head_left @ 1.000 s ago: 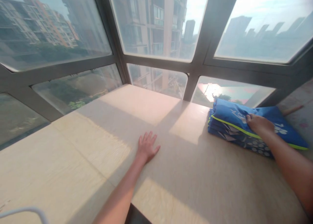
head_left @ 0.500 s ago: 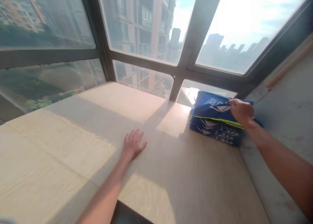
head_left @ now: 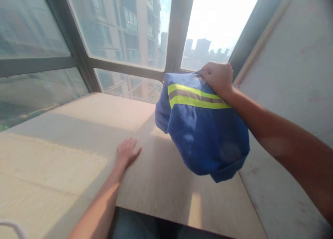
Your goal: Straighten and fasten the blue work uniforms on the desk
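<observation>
My right hand (head_left: 218,80) pinches the top edge of a blue garment (head_left: 205,138) and holds it up above the right side of the tabletop. Bright yellow bands with a grey-brown stripe between them cross its upper part, and its lower folds sag loosely. Another blue fold (head_left: 161,112) shows at its left; whether it is part of the same piece I cannot tell. Whatever lies behind the hanging cloth is hidden. Palm down with fingers spread, my left hand (head_left: 128,151) rests on the pale tabletop (head_left: 78,141), to the left of the garment and apart from it.
Framed windows (head_left: 127,30) stand along the far and left sides, meeting the tabletop's back edge. A marbled wall (head_left: 286,75) bounds the right. A white curved object (head_left: 13,225) pokes in at the lower left corner. The table's front edge runs near the bottom.
My right hand has lifted the blue garment up from the folded stack and towards me, and it has partly unfolded. My left hand stays flat on the tabletop. The view has turned slightly right.
</observation>
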Tool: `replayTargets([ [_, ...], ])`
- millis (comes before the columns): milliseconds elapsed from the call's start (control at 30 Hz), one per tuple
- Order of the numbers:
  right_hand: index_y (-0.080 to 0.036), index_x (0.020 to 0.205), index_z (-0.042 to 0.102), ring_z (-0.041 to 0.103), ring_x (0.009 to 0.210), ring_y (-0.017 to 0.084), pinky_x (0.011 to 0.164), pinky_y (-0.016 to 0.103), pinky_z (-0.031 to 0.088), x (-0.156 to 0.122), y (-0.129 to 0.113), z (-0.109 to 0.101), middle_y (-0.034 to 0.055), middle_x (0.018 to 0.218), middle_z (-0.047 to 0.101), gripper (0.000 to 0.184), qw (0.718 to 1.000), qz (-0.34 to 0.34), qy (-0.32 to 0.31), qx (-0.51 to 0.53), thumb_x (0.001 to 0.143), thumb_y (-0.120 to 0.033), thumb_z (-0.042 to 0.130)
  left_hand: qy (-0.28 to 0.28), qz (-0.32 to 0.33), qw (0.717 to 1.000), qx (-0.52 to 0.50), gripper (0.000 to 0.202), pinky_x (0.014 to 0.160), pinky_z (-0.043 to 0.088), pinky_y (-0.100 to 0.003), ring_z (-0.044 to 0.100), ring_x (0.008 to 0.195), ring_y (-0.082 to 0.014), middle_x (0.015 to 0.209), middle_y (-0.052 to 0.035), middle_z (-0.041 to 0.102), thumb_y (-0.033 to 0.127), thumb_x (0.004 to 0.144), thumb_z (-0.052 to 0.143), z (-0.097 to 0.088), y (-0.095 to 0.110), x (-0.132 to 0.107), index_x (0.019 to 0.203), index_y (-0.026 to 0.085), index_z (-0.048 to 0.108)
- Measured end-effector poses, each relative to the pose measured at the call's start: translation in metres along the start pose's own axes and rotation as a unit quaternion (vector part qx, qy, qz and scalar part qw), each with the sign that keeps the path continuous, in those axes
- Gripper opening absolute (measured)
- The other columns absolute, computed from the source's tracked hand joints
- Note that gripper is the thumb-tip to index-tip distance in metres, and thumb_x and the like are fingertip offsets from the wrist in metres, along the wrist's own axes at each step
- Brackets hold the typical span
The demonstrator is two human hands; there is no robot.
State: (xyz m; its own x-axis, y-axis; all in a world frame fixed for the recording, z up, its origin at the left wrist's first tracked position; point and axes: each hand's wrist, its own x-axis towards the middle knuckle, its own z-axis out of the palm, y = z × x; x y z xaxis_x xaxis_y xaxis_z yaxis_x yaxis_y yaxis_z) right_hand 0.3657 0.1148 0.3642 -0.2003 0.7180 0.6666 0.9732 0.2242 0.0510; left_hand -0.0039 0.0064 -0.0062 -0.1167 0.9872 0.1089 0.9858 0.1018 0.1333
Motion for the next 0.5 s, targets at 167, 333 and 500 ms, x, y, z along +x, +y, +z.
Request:
replayTargets([
  [167, -0.015, 0.096, 0.071, 0.062, 0.089, 0.02, 0.08, 0.031, 0.038, -0.019, -0.033, -0.019, 0.0082, 0.091, 0.071, 0.035, 0.999, -0.022, -0.004, 0.032, 0.099, -0.044, 0.052, 0.023, -0.003, 0.995, -0.097, 0.048, 0.115, 0.027, -0.05, 0.04, 0.138, -0.0324, 0.146, -0.0172, 0.051, 0.042, 0.092, 0.046, -0.016, 0.002, -0.007, 0.129, 0.016, 0.06],
  [333, -0.02, 0.08, 0.066, 0.061, 0.08, 0.02, 0.074, 0.029, 0.04, -0.031, -0.044, -0.005, 0.0044, 0.077, 0.067, 0.034, 0.988, 0.0, 0.052, 0.143, 0.097, -0.044, 0.051, 0.037, -0.004, 0.984, -0.176, 0.039, 0.091, 0.051, -0.038, 0.067, 0.105, -0.0275, 0.116, -0.014, 0.071, 0.023, 0.092, 0.039, -0.019, 0.021, -0.048, 0.116, 0.016, 0.068],
  [500, -0.02, 0.072, 0.062, 0.057, 0.07, 0.016, 0.066, 0.025, 0.04, -0.101, -0.088, 0.056, 0.0014, 0.071, 0.065, 0.043, 0.935, 0.05, 0.014, 0.351, 0.101, -0.044, 0.04, 0.038, 0.024, 0.957, -0.285, 0.03, 0.078, 0.058, -0.036, 0.069, 0.089, -0.0233, 0.101, -0.0072, 0.074, 0.033, 0.097, 0.046, -0.004, 0.074, -0.097, 0.11, 0.022, 0.07],
])
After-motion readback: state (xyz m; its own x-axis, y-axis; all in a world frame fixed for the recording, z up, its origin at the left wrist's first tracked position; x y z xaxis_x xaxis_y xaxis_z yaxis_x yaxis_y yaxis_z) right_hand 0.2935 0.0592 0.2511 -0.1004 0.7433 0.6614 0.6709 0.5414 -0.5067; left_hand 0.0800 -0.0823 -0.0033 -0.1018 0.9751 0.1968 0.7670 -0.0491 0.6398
